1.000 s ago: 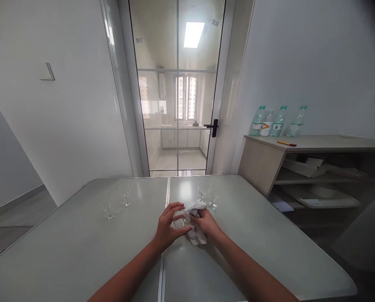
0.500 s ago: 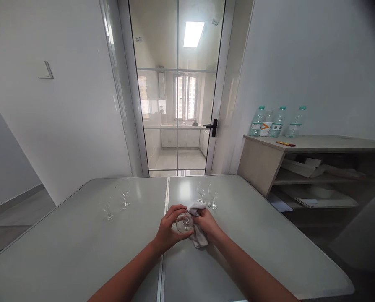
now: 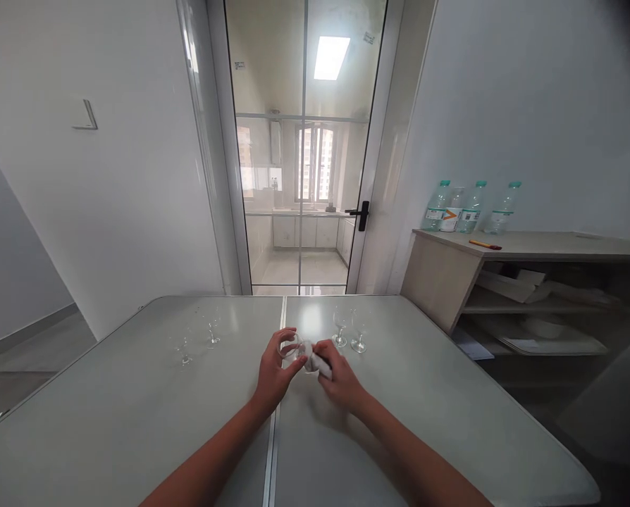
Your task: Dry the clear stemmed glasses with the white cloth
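A person's left hand grips a clear stemmed glass, its bowl tipped onto its side above the middle of a grey table, while the right hand clutches a bunched white cloth against the glass's stem end. The held glass is plain and see-through, with a round rim. Four more glasses stand upright at the table's far side: a left pair and a right pair. At right, an open cabinet holds a pale box on its upper shelf and, below, a tray bearing a bowl. Four bottles, three green-capped, and one yellow-and-red pen-like item sit on top.
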`<state>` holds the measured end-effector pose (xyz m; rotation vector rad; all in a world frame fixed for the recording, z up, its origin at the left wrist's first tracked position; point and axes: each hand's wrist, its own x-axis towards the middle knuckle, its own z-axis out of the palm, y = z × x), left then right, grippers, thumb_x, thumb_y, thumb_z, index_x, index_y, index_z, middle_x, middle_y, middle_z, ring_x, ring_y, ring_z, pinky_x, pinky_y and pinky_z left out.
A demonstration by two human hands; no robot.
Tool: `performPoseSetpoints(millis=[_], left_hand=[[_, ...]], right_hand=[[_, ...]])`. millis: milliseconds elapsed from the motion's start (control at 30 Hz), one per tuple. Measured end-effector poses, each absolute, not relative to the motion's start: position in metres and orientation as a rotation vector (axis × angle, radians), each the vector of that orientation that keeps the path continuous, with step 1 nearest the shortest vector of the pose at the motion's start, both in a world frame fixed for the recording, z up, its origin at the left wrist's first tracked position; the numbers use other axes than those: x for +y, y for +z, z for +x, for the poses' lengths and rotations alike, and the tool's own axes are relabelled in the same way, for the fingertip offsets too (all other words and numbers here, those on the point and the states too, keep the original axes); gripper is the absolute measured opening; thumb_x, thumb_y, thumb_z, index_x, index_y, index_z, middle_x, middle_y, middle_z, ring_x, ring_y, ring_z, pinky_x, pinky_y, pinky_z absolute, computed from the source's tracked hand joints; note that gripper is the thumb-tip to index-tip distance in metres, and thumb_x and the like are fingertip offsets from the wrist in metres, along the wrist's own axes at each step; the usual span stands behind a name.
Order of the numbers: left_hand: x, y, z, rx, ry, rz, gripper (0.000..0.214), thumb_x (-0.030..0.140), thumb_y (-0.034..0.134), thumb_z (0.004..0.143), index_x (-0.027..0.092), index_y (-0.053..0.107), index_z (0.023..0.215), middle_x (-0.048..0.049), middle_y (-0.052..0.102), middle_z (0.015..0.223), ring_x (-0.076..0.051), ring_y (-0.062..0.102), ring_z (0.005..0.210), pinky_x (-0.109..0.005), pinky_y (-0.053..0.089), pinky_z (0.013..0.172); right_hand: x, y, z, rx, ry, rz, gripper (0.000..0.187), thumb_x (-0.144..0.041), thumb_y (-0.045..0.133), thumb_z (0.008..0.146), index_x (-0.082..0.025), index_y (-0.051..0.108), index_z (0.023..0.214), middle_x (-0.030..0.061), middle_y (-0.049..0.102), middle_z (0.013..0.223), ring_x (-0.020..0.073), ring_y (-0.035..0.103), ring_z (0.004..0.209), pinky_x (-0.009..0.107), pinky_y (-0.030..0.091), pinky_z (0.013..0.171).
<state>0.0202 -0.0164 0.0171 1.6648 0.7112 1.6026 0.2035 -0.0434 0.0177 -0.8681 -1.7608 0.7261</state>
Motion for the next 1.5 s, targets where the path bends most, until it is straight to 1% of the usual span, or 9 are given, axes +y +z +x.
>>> performPoseSetpoints(millis=[133, 267, 367, 500, 600, 800, 1100, 1267, 1500], left_hand=[[-0.012, 0.016, 0.017, 0.680, 1.646, 1.557, 0.041, 0.039, 0.073, 0.086, 0.025, 0.059, 0.122, -0.0104, 0.056, 0.132, -0.024, 0.058, 0.118, -0.046, 0.056, 0.102], [-0.009, 0.016, 0.015, 0.696, 1.681, 1.510, 0.038, 0.042, 0.072, 0.087, 0.023, 0.060, 0.118, -0.0106, 0.055, 0.131, -0.025, 0.056, 0.122, -0.046, 0.056, 0.101], [-0.011, 0.018, 0.015, 0.705, 1.667, 1.540, 0.038, 0.042, 0.072, 0.087, 0.022, 0.060, 0.117, -0.0108, 0.055, 0.129, -0.024, 0.057, 0.118, -0.047, 0.056, 0.101], [-0.015, 0.019, 0.016, 0.666, 1.622, 1.568, 0.036, 0.038, 0.073, 0.087, 0.024, 0.060, 0.116, -0.0096, 0.053, 0.129, -0.022, 0.057, 0.116, -0.047, 0.055, 0.104], [-0.018, 0.017, 0.019, 0.592, 1.536, 1.601, 0.032, 0.037, 0.072, 0.088, 0.024, 0.060, 0.115, -0.0095, 0.053, 0.129, -0.022, 0.057, 0.116, -0.048, 0.054, 0.105], [-0.021, 0.006, 0.027, 0.506, 1.374, 1.672, 0.043, 0.038, 0.077, 0.083, 0.024, 0.062, 0.120, -0.0110, 0.054, 0.129, -0.026, 0.056, 0.122, -0.049, 0.053, 0.106], [-0.015, 0.000, 0.027, 0.631, 1.259, 1.829, 0.068, 0.047, 0.077, 0.082, 0.030, 0.049, 0.142, -0.0130, 0.046, 0.149, -0.031, 0.050, 0.136, -0.051, 0.044, 0.112], [-0.010, 0.001, 0.022, 0.787, 1.334, 1.805, 0.039, 0.049, 0.062, 0.093, 0.026, 0.056, 0.125, -0.0108, 0.058, 0.127, -0.025, 0.059, 0.116, -0.042, 0.053, 0.094], [-0.004, 0.003, 0.020, 0.928, 1.374, 1.716, 0.035, 0.053, 0.059, 0.093, 0.023, 0.056, 0.110, -0.0087, 0.059, 0.112, -0.021, 0.060, 0.099, -0.034, 0.052, 0.082]], right_hand=[[-0.046, 0.015, 0.197, -2.005, 0.720, -0.794, 0.080, 0.001, 0.044, 0.064, -0.025, 0.053, 0.139, 0.0052, 0.071, 0.124, 0.0207, 0.067, 0.110, 0.033, 0.049, 0.096], [-0.042, 0.018, 0.205, -1.964, 0.662, -0.819, 0.054, -0.002, 0.043, 0.067, -0.024, 0.075, 0.104, 0.0044, 0.073, 0.122, 0.0216, 0.069, 0.108, 0.034, 0.050, 0.096], [-0.040, 0.019, 0.212, -1.891, 0.645, -0.963, 0.029, -0.008, 0.047, 0.068, -0.022, 0.072, 0.070, 0.0027, 0.075, 0.084, 0.0191, 0.068, 0.077, 0.029, 0.050, 0.077], [-0.043, 0.021, 0.209, -1.859, 0.728, -1.124, 0.020, -0.024, 0.055, 0.083, -0.021, 0.074, 0.090, -0.0038, 0.060, 0.058, 0.0135, 0.053, 0.054, 0.024, 0.040, 0.060], [-0.048, 0.020, 0.200, -1.970, 0.700, -1.183, 0.030, -0.035, 0.069, 0.080, -0.025, 0.075, 0.107, -0.0064, 0.056, 0.055, 0.0117, 0.047, 0.051, 0.023, 0.035, 0.058], [-0.046, 0.009, 0.192, -2.002, 0.470, -1.263, 0.020, -0.020, 0.059, 0.077, -0.021, 0.071, 0.060, -0.0046, 0.050, 0.047, 0.0091, 0.035, 0.047, 0.024, 0.025, 0.055], [-0.026, 0.002, 0.217, -1.810, 0.467, -1.574, 0.016, -0.023, 0.063, 0.074, -0.019, 0.070, 0.059, 0.0012, 0.066, 0.058, 0.0131, 0.050, 0.054, 0.024, 0.028, 0.055], [-0.010, -0.003, 0.253, -1.568, 0.414, -1.922, 0.017, -0.024, 0.067, 0.070, -0.018, 0.080, 0.079, 0.0109, 0.077, 0.081, 0.0221, 0.067, 0.074, 0.025, 0.037, 0.060], [0.001, -0.009, 0.294, -1.465, 0.460, -2.053, 0.031, -0.027, 0.072, 0.064, -0.019, 0.082, 0.092, 0.0110, 0.079, 0.088, 0.0250, 0.073, 0.079, 0.025, 0.042, 0.060]])
